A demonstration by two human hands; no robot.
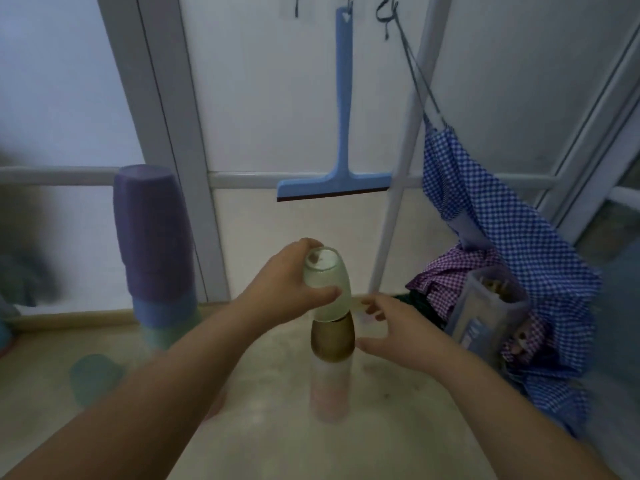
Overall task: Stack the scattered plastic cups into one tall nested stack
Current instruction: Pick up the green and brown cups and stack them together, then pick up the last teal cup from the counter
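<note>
A pale green translucent cup, upside down, sits on top of a central stack: a brown cup beneath it and a pale pinkish cup at the bottom. My left hand is shut on the green cup, thumb in front and fingers over its top. My right hand hovers open just right of the brown cup, fingers spread, touching nothing that I can make out. To the left stands a second inverted stack with a purple cup over blue and greenish ones. A teal cup lies blurred on the floor at the left.
A blue squeegee hangs on the wall behind. At the right lie blue checked cloth, purple checked cloth and a clear plastic container. A white pole leans beside the stack. The floor is beige.
</note>
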